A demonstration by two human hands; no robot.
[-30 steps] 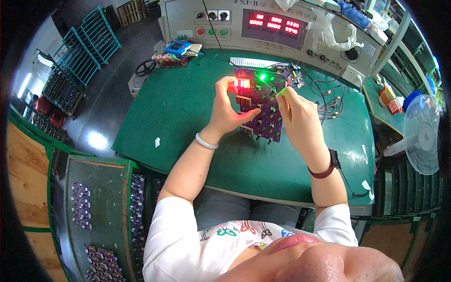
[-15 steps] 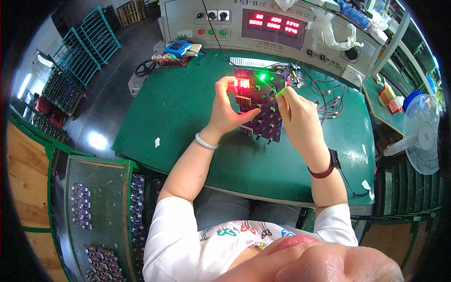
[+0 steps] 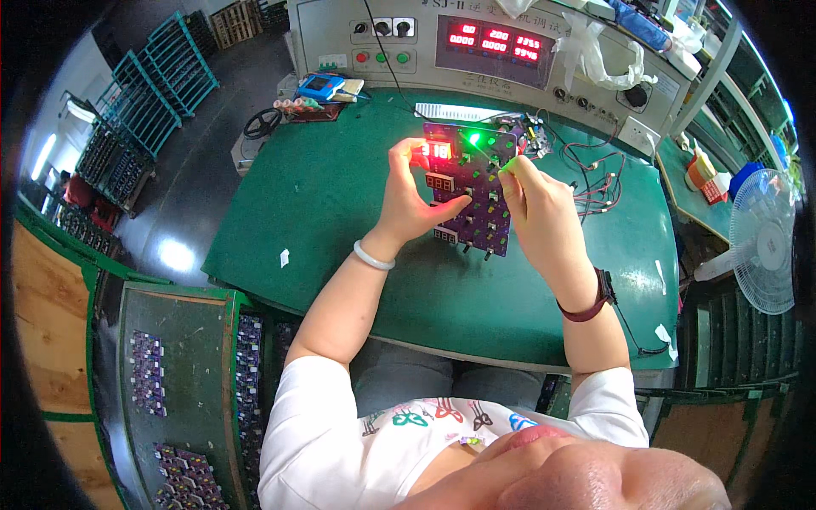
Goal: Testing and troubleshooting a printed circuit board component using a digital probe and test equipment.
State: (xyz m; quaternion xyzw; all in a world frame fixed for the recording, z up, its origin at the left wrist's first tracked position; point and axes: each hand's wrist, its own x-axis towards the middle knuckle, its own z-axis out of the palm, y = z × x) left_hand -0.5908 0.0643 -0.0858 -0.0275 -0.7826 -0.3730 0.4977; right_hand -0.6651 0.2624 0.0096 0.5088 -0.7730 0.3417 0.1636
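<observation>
Where the green counter (image 3: 323, 212) runs up to its far edge, a grey test console (image 3: 476, 42) with red digit displays stands behind it, and racks of purple boards (image 3: 144, 374) sit off the near left corner; a white fan (image 3: 765, 238) stands past the right edge. Near the far middle lies a purple circuit board (image 3: 476, 191), its lamps lit red and green. The left hand (image 3: 412, 195) is a grip clasped on the board's left edge, thumb across its face. The right hand (image 3: 540, 204) pinches a small pale-green piece at the board's far right side; both forearms reach forward from the near edge, wrists bent slightly inward.
</observation>
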